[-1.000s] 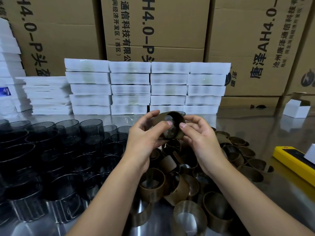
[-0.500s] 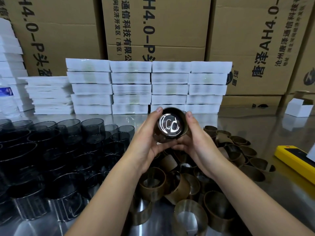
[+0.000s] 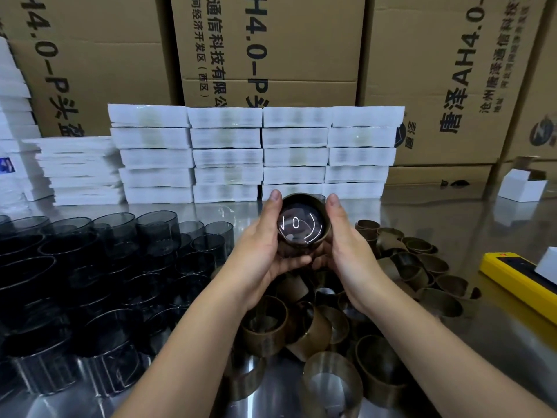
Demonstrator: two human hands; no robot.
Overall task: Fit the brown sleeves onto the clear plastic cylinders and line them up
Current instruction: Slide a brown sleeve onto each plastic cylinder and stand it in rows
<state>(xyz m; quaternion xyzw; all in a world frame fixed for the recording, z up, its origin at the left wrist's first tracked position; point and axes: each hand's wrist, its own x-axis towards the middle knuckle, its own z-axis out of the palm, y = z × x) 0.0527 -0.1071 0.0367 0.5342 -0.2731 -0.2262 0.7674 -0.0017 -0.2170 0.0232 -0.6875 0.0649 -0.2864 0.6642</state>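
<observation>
Both hands hold one clear cylinder (image 3: 302,226) above the metal table, its glossy round end facing me. A brown sleeve (image 3: 313,202) wraps its wall. My left hand (image 3: 260,248) grips it from the left, and my right hand (image 3: 346,245) grips it from the right; their thumbs lie along its sides and the fingers curl underneath. A heap of loose brown sleeves (image 3: 331,330) lies below and to the right of my hands. Several smoky clear cylinders (image 3: 99,267) stand packed in rows on the left.
Stacks of white flat packs (image 3: 256,152) line the back of the steel table (image 3: 497,224), with cardboard cartons (image 3: 271,46) behind. A yellow device (image 3: 521,279) lies at the right edge. A small white box (image 3: 523,185) sits far right.
The cylinder has been turned so its round end faces me, and the sleeve sits around it. Both hands shifted from fingertip holds at its rim to gripping its sides.
</observation>
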